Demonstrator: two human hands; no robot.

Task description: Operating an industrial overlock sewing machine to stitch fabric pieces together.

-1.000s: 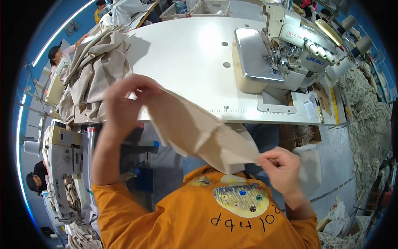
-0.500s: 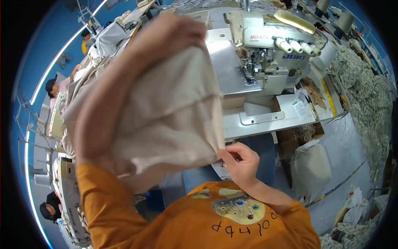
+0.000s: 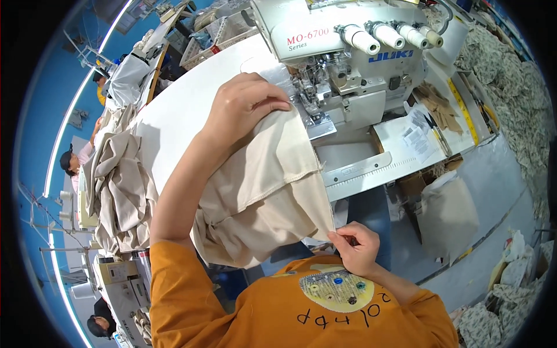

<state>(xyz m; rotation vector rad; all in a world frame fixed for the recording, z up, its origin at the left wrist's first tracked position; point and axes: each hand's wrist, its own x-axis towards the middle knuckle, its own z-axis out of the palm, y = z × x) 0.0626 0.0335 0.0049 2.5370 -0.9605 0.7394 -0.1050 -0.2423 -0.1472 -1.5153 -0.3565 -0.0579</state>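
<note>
A beige piece of fabric (image 3: 261, 191) with a stitched seam across it hangs between my two hands, its right edge drawn fairly straight. My left hand (image 3: 246, 104) pinches the upper corner, close to the needle and presser foot area of a white overlock sewing machine (image 3: 307, 40). Lower down, my right hand (image 3: 357, 246) pinches the bottom corner of the same edge in front of my orange shirt. Part of the cloth lies over the table's front edge, and my left forearm covers some of it.
Another heap of beige fabric (image 3: 119, 185) lies on the left of the white table (image 3: 174, 110). Right of the machine are tweezers (image 3: 438, 136), a yellow measuring tape (image 3: 462, 110) and brown scraps (image 3: 439, 107). Patterned cloth (image 3: 505, 87) is piled far right. Other people sit at the left.
My left hand has come down to the machine's front with the fabric corner, and its blur is gone. My right hand has shifted slightly right and down. The machine appears closer.
</note>
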